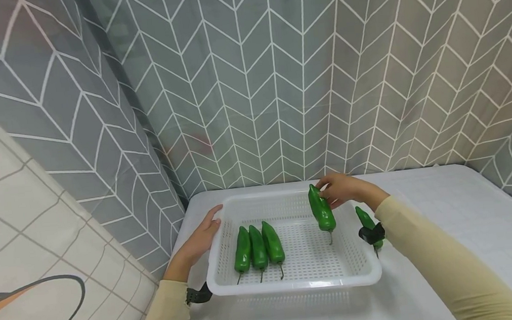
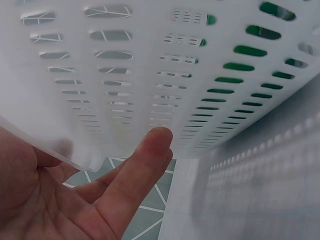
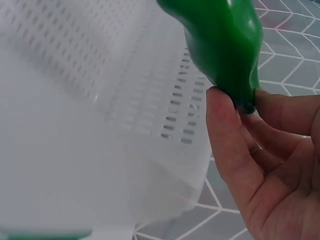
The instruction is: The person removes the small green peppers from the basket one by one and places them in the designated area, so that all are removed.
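Observation:
A white perforated basket (image 1: 294, 286) stands on the table, with three green peppers (image 1: 258, 247) side by side in its left half. The right hand (image 1: 342, 189) pinches another green pepper (image 1: 322, 209) above the basket's right part; in the right wrist view thumb and fingertips of that hand (image 3: 270, 150) hold the pepper (image 3: 225, 40) by one end. At the basket's left rim rests the left hand (image 1: 203, 233). The left wrist view shows that hand (image 2: 115, 190) with fingers extended against the outside of the basket's wall (image 2: 145, 85).
One more green pepper (image 1: 365, 217) lies on the table to the right of the basket, partly hidden by the right wrist's black band (image 1: 372, 233). A white cloth (image 1: 448, 214) covers the table. Patterned grey curtains (image 1: 276, 77) hang behind and to the left.

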`<action>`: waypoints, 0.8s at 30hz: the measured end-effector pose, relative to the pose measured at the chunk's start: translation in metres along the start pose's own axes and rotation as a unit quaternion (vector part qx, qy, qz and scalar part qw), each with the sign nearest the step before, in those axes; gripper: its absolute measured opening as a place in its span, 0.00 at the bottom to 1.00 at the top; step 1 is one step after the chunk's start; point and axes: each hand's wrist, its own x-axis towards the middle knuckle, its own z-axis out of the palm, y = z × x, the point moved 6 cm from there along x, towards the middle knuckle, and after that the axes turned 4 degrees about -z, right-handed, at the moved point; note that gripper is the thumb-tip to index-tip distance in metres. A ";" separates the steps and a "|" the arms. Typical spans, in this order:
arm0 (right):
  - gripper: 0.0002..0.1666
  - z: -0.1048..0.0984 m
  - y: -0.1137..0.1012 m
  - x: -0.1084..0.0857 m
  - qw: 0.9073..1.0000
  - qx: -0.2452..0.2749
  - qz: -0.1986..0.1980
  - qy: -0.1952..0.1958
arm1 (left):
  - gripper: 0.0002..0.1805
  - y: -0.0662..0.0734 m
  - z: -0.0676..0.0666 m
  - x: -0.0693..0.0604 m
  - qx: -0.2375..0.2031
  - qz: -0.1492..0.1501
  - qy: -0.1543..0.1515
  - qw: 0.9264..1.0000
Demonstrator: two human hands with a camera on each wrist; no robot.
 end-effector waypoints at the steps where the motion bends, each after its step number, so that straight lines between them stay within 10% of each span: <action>1: 0.24 -0.002 0.000 -0.001 1.000 -0.002 0.000 0.000 | 0.28 -0.001 0.000 0.000 0.001 -0.001 0.000 1.000; 24: 0.26 -0.036 0.014 -0.026 1.000 -0.012 -0.006 0.021 | 0.28 -0.004 0.001 0.003 0.006 -0.007 0.007 1.000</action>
